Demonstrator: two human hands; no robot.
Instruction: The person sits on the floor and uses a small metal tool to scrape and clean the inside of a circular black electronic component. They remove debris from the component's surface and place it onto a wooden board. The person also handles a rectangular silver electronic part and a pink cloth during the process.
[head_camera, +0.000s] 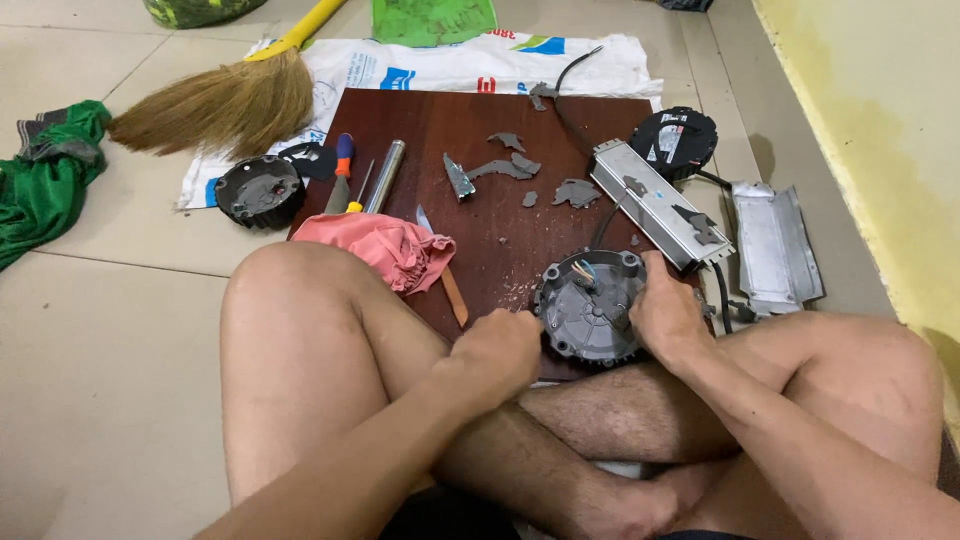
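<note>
The round dark grey housing (590, 306) lies at the near edge of a dark red-brown wooden board (480, 130), just in front of the person's crossed legs. Thin coloured wires (583, 270) show inside it near the top rim. The left hand (497, 350) is closed like a fist and presses against the left rim of the housing; I cannot tell if something small is inside the fist. The right hand (668, 312) holds the right rim, with the fingers curled over the edge.

Just beside the housing, to the upper right, a long silver metal box (660, 205) lies slanted on the board, and a black cable goes from it. Grey broken pieces (500, 168) are spread over the middle of the board. On the left part lie a pink cloth (385, 248), a screwdriver with orange and blue handle (341, 172), a silver metal tube (385, 175) and a knife with wooden handle (447, 275).

The board rests on a floor of pale beige tiles (110, 330). A second round housing (260, 190) sits on the floor at the board's left edge, a straw broom (215, 105) and a white printed sack (470, 65) lie behind, a green cloth (45, 180) is far left, and a bent metal cover (775, 250) lies near the yellow wall (870, 120) on the right.
</note>
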